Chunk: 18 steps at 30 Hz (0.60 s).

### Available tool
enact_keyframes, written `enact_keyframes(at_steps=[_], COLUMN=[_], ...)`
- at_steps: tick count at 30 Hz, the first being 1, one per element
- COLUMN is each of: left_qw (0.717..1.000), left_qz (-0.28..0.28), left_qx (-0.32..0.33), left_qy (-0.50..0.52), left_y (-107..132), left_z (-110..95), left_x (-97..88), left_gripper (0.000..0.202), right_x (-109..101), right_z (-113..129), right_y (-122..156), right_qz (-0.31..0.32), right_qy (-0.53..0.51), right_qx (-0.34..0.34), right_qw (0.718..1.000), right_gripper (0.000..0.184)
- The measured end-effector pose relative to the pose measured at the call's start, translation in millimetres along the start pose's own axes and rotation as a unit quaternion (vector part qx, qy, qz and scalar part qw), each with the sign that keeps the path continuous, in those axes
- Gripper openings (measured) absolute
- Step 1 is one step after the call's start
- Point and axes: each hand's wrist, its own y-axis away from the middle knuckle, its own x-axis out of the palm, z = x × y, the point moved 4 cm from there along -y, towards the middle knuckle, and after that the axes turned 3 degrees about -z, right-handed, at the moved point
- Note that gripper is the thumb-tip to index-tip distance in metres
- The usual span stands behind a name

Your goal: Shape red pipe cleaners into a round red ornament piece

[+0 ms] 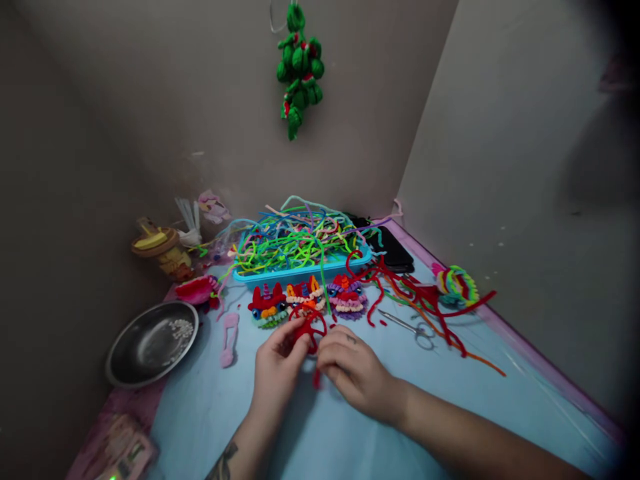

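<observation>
My left hand [283, 357] pinches a bent and looped red pipe cleaner [316, 327] between thumb and fingers. My right hand [357, 370] is closed at the right side of the same piece, its fingertips partly hidden, and a red end hangs below them. Just beyond my hands stand small animal-like heads made of pipe cleaners: a red one with a purple horn [267, 303], an orange and red one [305, 293], and a red and purple one [347, 297]. To the right, scissors [413, 328] lie beside loose red and orange pipe cleaners [445, 320].
A blue basket [300, 272] heaped with colourful pipe cleaners stands at the back. A metal bowl [145, 353] with small white bits and a pink clip-shaped tool [229, 340] are at left. A black phone-like object [393, 250] lies back right. Green pipe-cleaner figures [300, 67] hang above.
</observation>
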Motion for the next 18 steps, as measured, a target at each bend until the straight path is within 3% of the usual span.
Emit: enact_keyframes(at_steps=[3,7,10,18], left_qw=[1.0,0.999,0.999,0.998], left_qz=[0.005,0.029,0.044,0.053], left_qx=[0.007,0.013,0.018,0.035], left_qy=[0.008,0.015,0.015,-0.009], left_y=[0.9,3.6,5.3,7.1], left_z=[-1.4,-3.8,-5.0,-4.7], left_x=[0.3,2.9,5.5,7.0], left_gripper=[0.032,0.029,0.028,0.024], right_x=[-3.3,-10.4,-9.3,-6.4], right_z=[-3.1,-19.7,-23.5,-18.8], right_y=[2.0,2.1,-0.8,-1.7], right_qz=[-0.031,-0.136,-0.132,-0.097], right_qy=[-0.006,0.022,0.035,0.057], right_qx=[0.001,0.094,0.113,0.142], right_qw=[0.999,0.986,0.984,0.983], right_gripper=[0.026,0.019,0.009,0.009])
